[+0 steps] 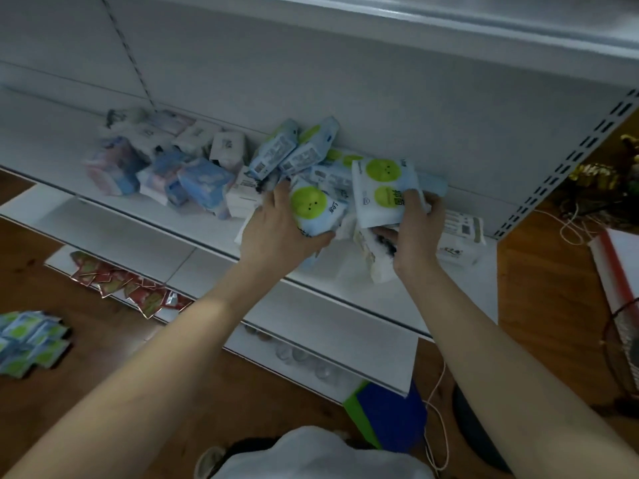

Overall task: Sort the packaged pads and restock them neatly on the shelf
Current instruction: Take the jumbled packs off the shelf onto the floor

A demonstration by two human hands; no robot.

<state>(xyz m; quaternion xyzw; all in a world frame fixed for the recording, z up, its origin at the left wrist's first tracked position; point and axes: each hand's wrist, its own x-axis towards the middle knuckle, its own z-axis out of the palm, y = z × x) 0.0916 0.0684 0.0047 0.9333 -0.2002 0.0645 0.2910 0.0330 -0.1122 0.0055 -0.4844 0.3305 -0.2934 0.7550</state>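
Fingers of the left hand (276, 229) curl round one pack (316, 210) with a green face, thumb under its lower edge, while the right hand (416, 229) pinches a second green-faced pack (383, 191), bigger and held upright just beside the first. Both bare forearms reach up over the white shelf (193, 216), where a loose heap of pink and blue packs (166, 171), too jumbled to count, lies to the left.

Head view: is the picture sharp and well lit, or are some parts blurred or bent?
Head view: dim, bluish light without glare; the pile of packs at left looks soft and smeared; the green-dot packs in the left hand and right hand are clearer; the shelf edge runs slanted from the wide lens.
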